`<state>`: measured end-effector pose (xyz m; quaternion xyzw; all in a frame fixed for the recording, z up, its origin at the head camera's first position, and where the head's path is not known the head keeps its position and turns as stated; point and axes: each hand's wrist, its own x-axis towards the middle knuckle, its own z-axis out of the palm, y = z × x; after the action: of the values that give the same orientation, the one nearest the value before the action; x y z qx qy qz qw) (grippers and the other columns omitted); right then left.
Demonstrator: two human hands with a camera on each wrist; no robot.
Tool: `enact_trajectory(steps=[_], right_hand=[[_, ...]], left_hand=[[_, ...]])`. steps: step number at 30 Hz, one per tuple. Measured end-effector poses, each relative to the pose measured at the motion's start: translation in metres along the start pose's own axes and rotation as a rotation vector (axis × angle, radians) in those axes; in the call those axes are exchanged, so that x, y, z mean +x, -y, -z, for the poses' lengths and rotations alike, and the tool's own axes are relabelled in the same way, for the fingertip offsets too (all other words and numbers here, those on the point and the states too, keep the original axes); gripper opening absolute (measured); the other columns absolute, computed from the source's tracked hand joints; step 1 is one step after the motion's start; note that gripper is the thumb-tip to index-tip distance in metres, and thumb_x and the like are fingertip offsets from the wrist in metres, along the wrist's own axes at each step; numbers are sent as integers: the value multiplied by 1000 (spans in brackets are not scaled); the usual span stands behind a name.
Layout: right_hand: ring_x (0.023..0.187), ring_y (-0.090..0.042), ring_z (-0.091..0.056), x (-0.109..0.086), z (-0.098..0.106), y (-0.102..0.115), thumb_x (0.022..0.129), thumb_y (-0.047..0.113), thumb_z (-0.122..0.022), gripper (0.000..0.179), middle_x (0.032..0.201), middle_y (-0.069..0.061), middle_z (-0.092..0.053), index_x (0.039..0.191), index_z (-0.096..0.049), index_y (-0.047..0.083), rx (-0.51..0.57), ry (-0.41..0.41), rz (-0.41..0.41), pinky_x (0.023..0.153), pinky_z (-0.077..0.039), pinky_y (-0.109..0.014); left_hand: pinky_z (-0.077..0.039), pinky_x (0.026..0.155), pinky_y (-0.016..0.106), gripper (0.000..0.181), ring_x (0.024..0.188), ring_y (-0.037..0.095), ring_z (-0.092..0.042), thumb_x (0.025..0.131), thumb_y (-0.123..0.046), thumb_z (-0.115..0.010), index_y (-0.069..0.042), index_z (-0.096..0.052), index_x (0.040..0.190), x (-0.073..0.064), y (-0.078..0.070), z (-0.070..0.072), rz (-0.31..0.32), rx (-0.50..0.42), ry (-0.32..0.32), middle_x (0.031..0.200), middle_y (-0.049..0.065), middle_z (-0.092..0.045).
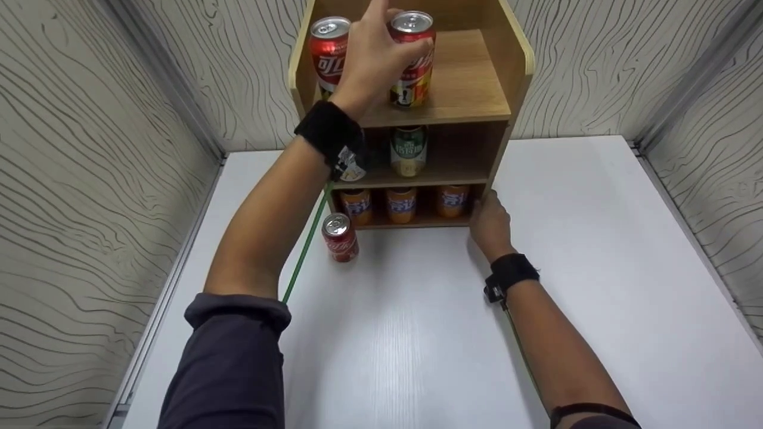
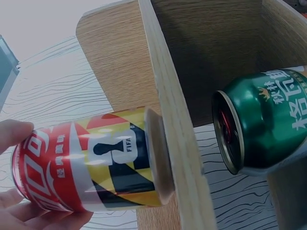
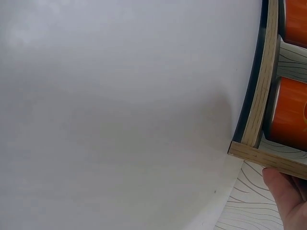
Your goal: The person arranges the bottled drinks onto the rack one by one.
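My left hand (image 1: 381, 56) grips a red cola can (image 1: 415, 77) by its upper part. That can stands on the top board of a small wooden shelf (image 1: 465, 113); the left wrist view shows its patterned lower end at the board's front edge. Beside it, a second red cola can (image 1: 329, 50) is partly covered by my left hand. My right hand (image 1: 492, 223) holds the shelf's lower right side, with a digit against the outer face in the right wrist view; its other fingers are mostly hidden.
A green can (image 1: 409, 152) stands on the middle level, with my left wrist hiding that level's left part. Several orange cans (image 1: 401, 205) line the bottom level. A smaller red can (image 1: 340, 238) stands on the white table (image 1: 393, 333) before the shelf's left corner.
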<state>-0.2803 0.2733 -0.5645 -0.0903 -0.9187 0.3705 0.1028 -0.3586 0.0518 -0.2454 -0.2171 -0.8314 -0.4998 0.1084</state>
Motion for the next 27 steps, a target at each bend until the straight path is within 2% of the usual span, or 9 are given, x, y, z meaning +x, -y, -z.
enact_trajectory(steps=[9, 14, 18, 24, 27], right_hand=[[109, -51, -68, 0, 3, -3, 112, 16, -39, 36, 119, -35, -65, 131, -50, -12, -33, -33, 31, 87, -58, -59], [111, -49, -69, 1, 5, -3, 113, 18, -37, 38, 124, -34, -65, 136, -48, -11, -22, -10, -12, 88, -58, -58], [115, -48, -68, 2, 6, -3, 113, 19, -37, 39, 128, -32, -64, 138, -47, -9, -12, 1, -39, 89, -58, -57], [109, -50, -69, 0, 5, -5, 113, 18, -36, 38, 124, -33, -65, 135, -48, -11, -25, -8, -24, 85, -59, -57], [110, -48, -70, 0, 5, -5, 113, 18, -35, 38, 126, -33, -64, 136, -47, -10, -16, -4, -21, 85, -59, -56]], left_hand=[[-51, 107, 20, 64, 130, 13, -65, 97, -19, -76, -11, -46, 152, 0, -5, -2, 39, 4, 29, 146, 7, -63], [-50, 109, 19, 67, 133, 11, -63, 99, -21, -74, -13, -41, 156, 0, -5, -3, 43, 40, 71, 147, 5, -62], [-47, 112, 18, 72, 138, 10, -59, 100, -26, -72, -15, -34, 161, -1, -4, -3, 18, 92, 98, 152, 4, -59], [-46, 113, 17, 77, 141, 9, -57, 103, -30, -67, -13, -25, 166, -3, -1, -2, -48, 174, 122, 154, 3, -57], [-45, 114, 17, 76, 141, 9, -57, 104, -29, -66, -12, -25, 166, -3, 0, -2, -64, 173, 131, 155, 4, -57]])
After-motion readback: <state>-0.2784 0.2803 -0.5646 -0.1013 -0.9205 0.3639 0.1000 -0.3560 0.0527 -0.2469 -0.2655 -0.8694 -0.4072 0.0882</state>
